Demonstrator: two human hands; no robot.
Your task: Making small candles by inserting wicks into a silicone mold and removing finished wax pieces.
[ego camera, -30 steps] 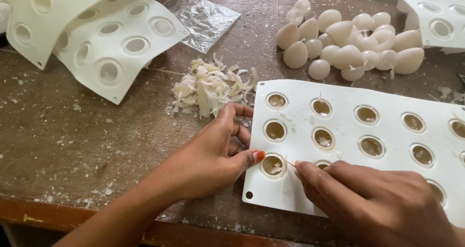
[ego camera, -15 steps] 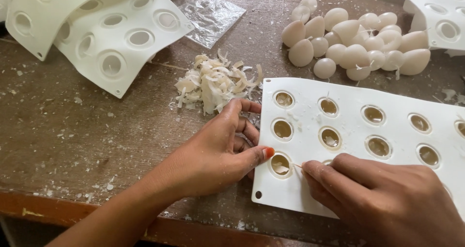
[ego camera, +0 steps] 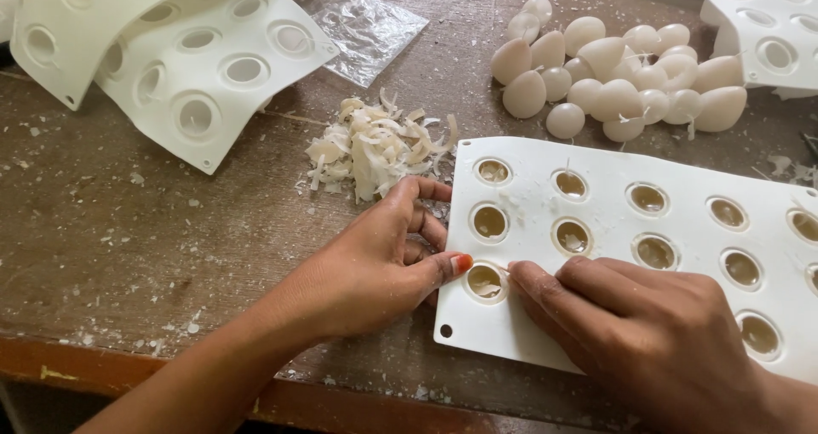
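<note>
A white silicone mould (ego camera: pixel 682 177) with several round cavities holding set yellowish wax lies flat on the wooden table. My left hand (ego camera: pixel 371 268) grips its left edge: the thumb, with an orange nail, presses on top beside the front-left cavity (ego camera: pixel 485 282), and the fingers curl against the side. My right hand (ego camera: pixel 652 332) rests on the mould's front part, its fingertips pinched at that cavity's right rim. The thin stick it pinches is almost hidden under the fingers.
A pile of wax shavings (ego camera: pixel 379 149) lies just behind my left hand. Several egg-shaped wax pieces (ego camera: pixel 613 76) are heaped at the back. More white moulds sit at the back left (ego camera: pixel 187 59) and back right (ego camera: pixel 767 25), beside a clear plastic bag (ego camera: pixel 366 29). The table's front edge (ego camera: pixel 170 370) is close.
My right hand has slid left across the mould until its fingertips reach the front-left cavity, covering the stick. My left hand stays on the mould's edge.
</note>
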